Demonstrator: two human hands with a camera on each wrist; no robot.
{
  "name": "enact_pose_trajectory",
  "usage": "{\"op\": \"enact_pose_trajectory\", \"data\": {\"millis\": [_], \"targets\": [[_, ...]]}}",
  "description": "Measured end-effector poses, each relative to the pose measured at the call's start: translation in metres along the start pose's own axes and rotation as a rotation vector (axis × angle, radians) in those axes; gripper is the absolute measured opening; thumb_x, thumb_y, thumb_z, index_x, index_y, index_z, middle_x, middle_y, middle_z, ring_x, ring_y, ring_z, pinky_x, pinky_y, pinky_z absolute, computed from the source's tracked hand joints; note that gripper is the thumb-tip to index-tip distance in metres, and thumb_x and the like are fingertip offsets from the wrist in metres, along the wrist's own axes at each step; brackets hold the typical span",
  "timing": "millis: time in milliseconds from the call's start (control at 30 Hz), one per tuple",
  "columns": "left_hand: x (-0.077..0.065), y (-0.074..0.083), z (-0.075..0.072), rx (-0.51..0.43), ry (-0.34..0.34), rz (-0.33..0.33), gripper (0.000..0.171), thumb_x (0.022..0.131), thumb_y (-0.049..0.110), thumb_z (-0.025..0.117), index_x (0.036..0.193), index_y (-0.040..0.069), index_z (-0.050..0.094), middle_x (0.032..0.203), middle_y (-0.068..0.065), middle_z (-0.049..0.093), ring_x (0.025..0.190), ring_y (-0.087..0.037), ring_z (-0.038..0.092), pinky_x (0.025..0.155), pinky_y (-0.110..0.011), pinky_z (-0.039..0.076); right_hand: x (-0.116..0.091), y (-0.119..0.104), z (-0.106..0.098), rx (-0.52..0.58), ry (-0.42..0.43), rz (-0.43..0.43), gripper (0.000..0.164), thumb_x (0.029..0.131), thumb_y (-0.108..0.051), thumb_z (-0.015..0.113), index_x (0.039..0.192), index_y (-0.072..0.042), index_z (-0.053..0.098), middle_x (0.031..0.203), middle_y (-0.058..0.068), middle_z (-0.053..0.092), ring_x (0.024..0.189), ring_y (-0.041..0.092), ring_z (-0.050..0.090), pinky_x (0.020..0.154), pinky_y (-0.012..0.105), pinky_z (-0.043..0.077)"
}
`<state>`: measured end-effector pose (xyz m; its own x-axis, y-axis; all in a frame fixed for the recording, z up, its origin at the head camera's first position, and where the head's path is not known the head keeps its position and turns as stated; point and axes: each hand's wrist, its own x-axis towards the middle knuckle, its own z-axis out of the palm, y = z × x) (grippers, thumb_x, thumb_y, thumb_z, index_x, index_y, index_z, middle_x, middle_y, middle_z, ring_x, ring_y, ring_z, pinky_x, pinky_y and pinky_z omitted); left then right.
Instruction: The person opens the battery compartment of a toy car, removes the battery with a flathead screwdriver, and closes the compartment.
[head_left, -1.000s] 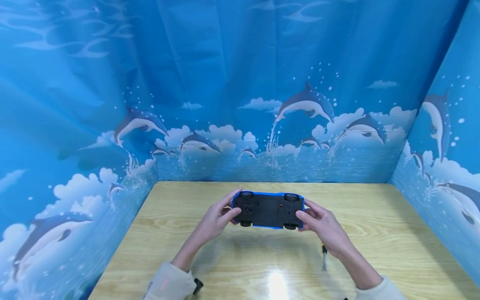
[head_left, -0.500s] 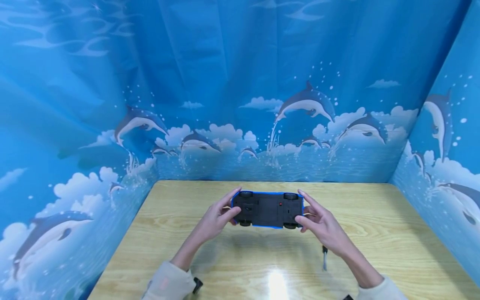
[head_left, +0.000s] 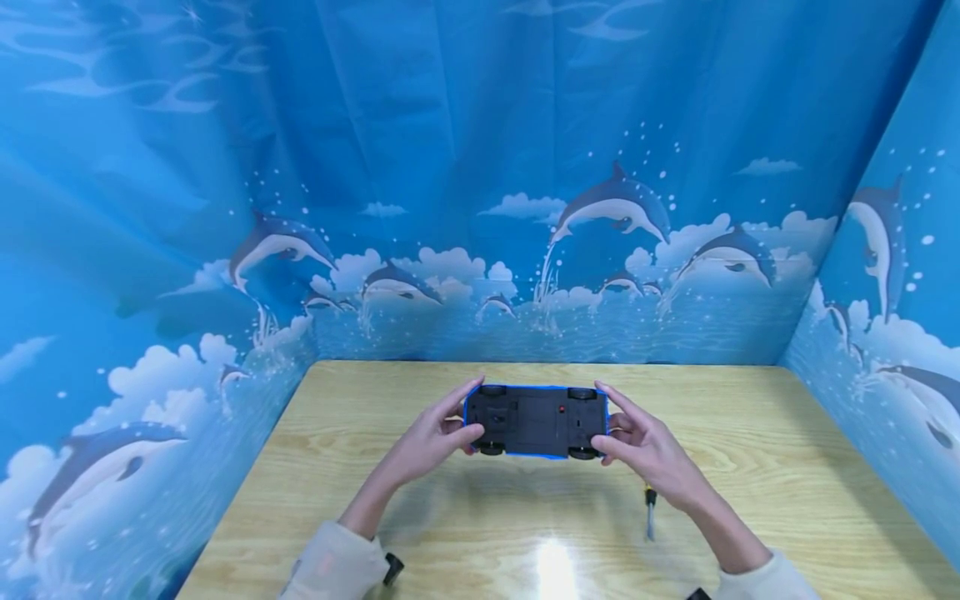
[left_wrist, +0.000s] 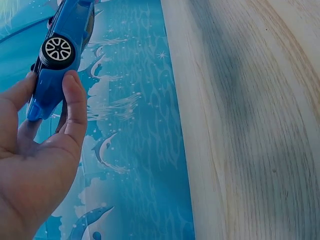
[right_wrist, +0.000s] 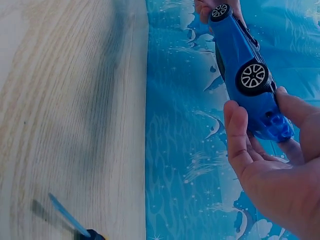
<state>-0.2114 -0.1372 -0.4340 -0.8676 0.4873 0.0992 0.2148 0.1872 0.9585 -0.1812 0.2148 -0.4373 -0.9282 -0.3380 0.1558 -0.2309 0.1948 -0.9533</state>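
A blue toy car (head_left: 536,421) is held up above the table, its black underside with a small red spot facing the head camera. My left hand (head_left: 435,433) grips the car's left end between thumb and fingers. At the other end, my right hand (head_left: 648,450) pinches it, thumb on the underside. The left wrist view shows the car's blue side (left_wrist: 52,85) and a silver-spoked wheel (left_wrist: 58,49) close to my fingertips. In the right wrist view, both wheels on one side of the car (right_wrist: 240,50) show above my right hand (right_wrist: 280,160).
A screwdriver (head_left: 650,512) with a black and yellow handle lies on the wooden table (head_left: 360,417) below my right hand. Blue dolphin-print sheets (head_left: 480,167) stand behind the table and along both sides.
My right index finger has come up to the car's top edge. My left thumb has shifted slightly lower on the underside. The car stays almost in place.
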Motion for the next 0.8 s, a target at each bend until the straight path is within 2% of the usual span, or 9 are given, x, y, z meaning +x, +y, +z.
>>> {"op": "enact_pose_trajectory", "data": {"millis": [200,367,533,700,800], "targets": [[-0.0022,0.0024,-0.0011,-0.031,-0.026,-0.023,0.082,0.099,0.013,0.069,0.166,0.025,0.024,0.114,-0.018,0.063,0.091,-0.042,0.070,0.079,-0.038,0.065,-0.0005,-0.0001,-0.0030,0.046,-0.053,0.035,0.091,0.094,-0.008,0.075,0.166,-0.017,0.021,0.116,0.024,0.065,0.092,0.029,0.071,0.082,0.038,0.065],[-0.0039,0.0004,-0.0032,-0.045,-0.072,-0.022,0.087,0.098,0.014,0.072,0.167,0.027,0.019,0.115,-0.019,0.061,0.092,-0.034,0.070,0.080,-0.038,0.064,-0.0016,0.0003,-0.0055,0.039,-0.117,0.052,0.104,0.089,-0.007,0.080,0.167,-0.019,0.014,0.120,0.025,0.060,0.104,0.029,0.068,0.090,0.033,0.062],[-0.0054,-0.0013,-0.0041,-0.083,-0.116,-0.027,0.094,0.096,0.010,0.074,0.166,0.032,0.016,0.136,-0.022,0.056,0.107,-0.030,0.069,0.089,-0.041,0.063,-0.0021,0.0007,-0.0059,0.014,-0.125,0.063,0.108,0.086,-0.009,0.083,0.167,-0.020,0.012,0.120,0.025,0.055,0.109,0.032,0.064,0.096,0.027,0.058],[-0.0061,-0.0017,-0.0046,-0.106,-0.159,-0.002,0.100,0.094,0.000,0.073,0.167,0.029,0.011,0.146,-0.026,0.049,0.111,-0.033,0.067,0.092,-0.039,0.063,-0.0018,0.0016,-0.0050,0.020,-0.115,0.061,0.110,0.085,-0.008,0.084,0.167,-0.017,0.012,0.115,0.023,0.055,0.104,0.031,0.064,0.092,0.030,0.060],[-0.0063,-0.0019,-0.0052,-0.128,-0.178,0.000,0.104,0.092,-0.006,0.072,0.168,0.028,0.009,0.148,-0.027,0.047,0.110,-0.033,0.067,0.090,-0.039,0.063,-0.0021,0.0027,-0.0044,0.022,-0.107,0.057,0.110,0.084,-0.008,0.084,0.167,-0.021,0.013,0.113,0.023,0.055,0.099,0.030,0.064,0.088,0.032,0.062]]}}
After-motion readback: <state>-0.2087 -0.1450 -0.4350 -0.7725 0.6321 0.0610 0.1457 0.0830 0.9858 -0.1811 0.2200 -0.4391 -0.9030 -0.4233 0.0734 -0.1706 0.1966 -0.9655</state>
